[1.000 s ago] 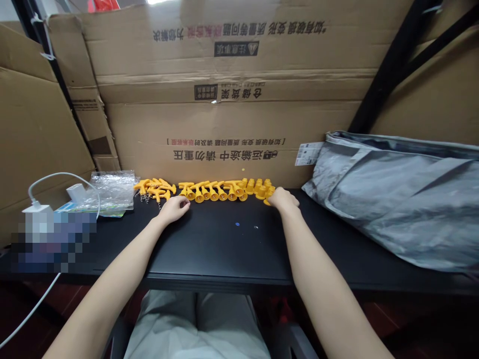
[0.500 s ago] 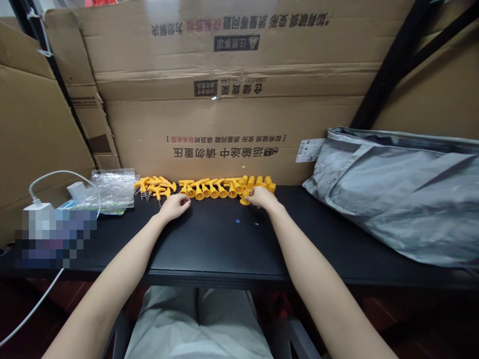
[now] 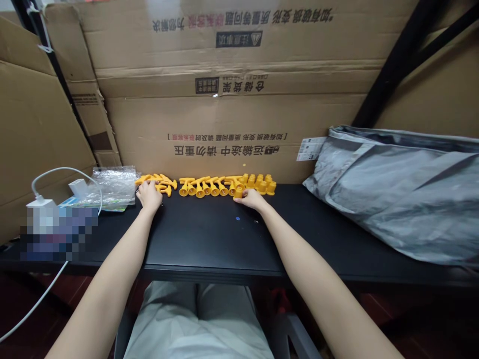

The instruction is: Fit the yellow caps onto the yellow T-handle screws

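Note:
My left hand (image 3: 150,196) is over the pile of yellow T-handled corkscrews (image 3: 164,184), fingers apart and touching them; its fingertips are partly hidden among the handles. Between the thumb and fingers of my right hand (image 3: 251,198) is a yellow flared sleeve (image 3: 238,192), low over the black tabletop. Left of that sleeve runs a row of yellow corkscrews set in flared sleeves (image 3: 206,187), lying with their wide open ends toward me. Just behind and right of my right hand, several loose yellow sleeves (image 3: 268,186) stand upright in a group.
Clear plastic bags (image 3: 114,185) lie left of the pile, near a white charger (image 3: 41,214) with its cable. A large grey bag (image 3: 396,194) rests at the right. Cardboard (image 3: 228,117) walls off the back of the black table (image 3: 209,239). A small blue spot (image 3: 237,218) shows on the tabletop.
My left hand has moved left onto the corkscrew pile. My right hand has shifted slightly left, bringing the yellow sleeve out from beside the standing group.

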The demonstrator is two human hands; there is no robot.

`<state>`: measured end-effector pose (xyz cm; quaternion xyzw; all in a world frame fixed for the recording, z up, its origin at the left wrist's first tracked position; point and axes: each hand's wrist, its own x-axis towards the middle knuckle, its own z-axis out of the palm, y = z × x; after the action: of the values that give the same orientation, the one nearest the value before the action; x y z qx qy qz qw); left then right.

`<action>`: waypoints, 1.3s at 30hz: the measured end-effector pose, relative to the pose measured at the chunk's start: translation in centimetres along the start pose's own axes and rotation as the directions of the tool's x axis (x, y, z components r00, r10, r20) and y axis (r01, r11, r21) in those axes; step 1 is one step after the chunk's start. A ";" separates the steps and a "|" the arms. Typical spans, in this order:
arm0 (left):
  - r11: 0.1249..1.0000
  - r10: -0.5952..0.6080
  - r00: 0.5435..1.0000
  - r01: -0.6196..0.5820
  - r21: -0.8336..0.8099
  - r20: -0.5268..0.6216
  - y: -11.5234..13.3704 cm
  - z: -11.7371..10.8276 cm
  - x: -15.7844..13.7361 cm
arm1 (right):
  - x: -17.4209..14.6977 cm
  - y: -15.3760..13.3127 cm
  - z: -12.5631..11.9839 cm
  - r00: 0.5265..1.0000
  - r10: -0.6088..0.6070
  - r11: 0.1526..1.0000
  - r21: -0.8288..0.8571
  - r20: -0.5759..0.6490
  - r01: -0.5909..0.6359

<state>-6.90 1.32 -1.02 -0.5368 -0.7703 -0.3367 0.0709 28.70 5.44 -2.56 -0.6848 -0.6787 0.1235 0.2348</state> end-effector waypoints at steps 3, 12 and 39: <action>0.998 -0.050 0.991 0.045 0.043 0.121 -1.2 1.0 0.2 | 0.0 0.0 0.2 1.000 0.001 1.000 0.018 -0.024 0.000; 0.997 -0.010 0.983 -0.004 0.074 0.185 -1.7 2.2 0.4 | -1.4 -2.5 -1.3 0.997 0.032 0.984 -0.173 -0.072 -0.044; 0.855 0.449 0.829 -0.507 0.111 0.334 5.5 0.4 -4.8 | -4.5 -6.9 1.0 0.721 -0.693 0.720 0.079 0.015 0.690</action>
<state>0.00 -1.14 -1.19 -0.7478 -0.6414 -0.1465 0.0891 21.95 0.92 -0.76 -0.3713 -0.8854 0.0645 0.2723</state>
